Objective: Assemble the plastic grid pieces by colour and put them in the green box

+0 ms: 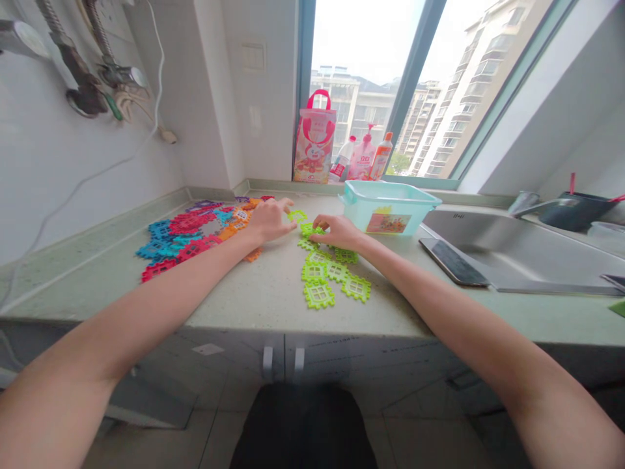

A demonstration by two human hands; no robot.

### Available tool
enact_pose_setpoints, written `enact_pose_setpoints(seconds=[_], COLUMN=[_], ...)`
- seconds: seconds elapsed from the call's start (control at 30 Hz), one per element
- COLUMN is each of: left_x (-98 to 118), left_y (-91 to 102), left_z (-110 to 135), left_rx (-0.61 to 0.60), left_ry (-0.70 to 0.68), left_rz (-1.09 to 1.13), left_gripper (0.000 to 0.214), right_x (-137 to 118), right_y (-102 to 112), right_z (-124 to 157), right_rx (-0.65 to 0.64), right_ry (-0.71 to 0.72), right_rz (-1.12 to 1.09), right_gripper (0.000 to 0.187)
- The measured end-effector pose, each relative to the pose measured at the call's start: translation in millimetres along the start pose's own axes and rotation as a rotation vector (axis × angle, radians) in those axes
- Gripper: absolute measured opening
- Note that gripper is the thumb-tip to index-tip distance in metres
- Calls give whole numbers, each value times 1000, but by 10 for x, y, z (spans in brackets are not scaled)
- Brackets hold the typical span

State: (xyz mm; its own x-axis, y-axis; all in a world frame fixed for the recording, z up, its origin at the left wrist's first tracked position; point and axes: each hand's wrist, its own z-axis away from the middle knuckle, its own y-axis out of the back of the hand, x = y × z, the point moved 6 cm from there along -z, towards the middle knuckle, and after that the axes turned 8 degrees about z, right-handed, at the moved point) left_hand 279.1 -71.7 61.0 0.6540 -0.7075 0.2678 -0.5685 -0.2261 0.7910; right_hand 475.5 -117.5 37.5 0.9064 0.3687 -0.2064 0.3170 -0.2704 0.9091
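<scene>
Several lime-green window-shaped plastic tiles lie joined in a flat sheet on the pale green counter. My right hand rests at the sheet's far end, its fingers pinched on a green tile. My left hand reaches in from the left, fingertips closed on another green tile just beyond it. A heap of loose tiles in red, blue, orange and purple spreads left of my left hand.
A mint plastic tub with a picture label stands right of the hands. A phone lies by the steel sink. A pink bag and bottles stand on the window sill. A tap and hoses hang at upper left.
</scene>
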Motion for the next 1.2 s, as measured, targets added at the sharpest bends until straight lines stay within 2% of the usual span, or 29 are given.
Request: enact_pose_setpoints(seconds=[0.13,0.37,0.43,0.53,0.73,1.0,1.2], left_x=[91,175,222,223,51,-24,-26], left_y=[-6,-128,-147,-146,-89,-166,-176], left_z=[7,29,44,45,-6,-5,14], left_rx=[-41,-170,-217,-239,-127,-214,-260], left_ry=[-140,-219,-234,-212,-149,-69,-48], left_rz=[182,233,251,255,109,-69,-93], left_gripper=[41,34,38,45,49,53,58], right_x=[37,98,67,23,35,23,10], right_y=[14,8,35,61,29,51,150], right_z=[45,81,92,104,91,81,75], right_rx=[-11,-21,-11,-15,-53,-35,82], right_ry=[-10,-31,16,78,55,9,30], right_rz=[-116,-223,-203,-175,-132,-100,-111], right_gripper=[40,83,86,76,65,48,36])
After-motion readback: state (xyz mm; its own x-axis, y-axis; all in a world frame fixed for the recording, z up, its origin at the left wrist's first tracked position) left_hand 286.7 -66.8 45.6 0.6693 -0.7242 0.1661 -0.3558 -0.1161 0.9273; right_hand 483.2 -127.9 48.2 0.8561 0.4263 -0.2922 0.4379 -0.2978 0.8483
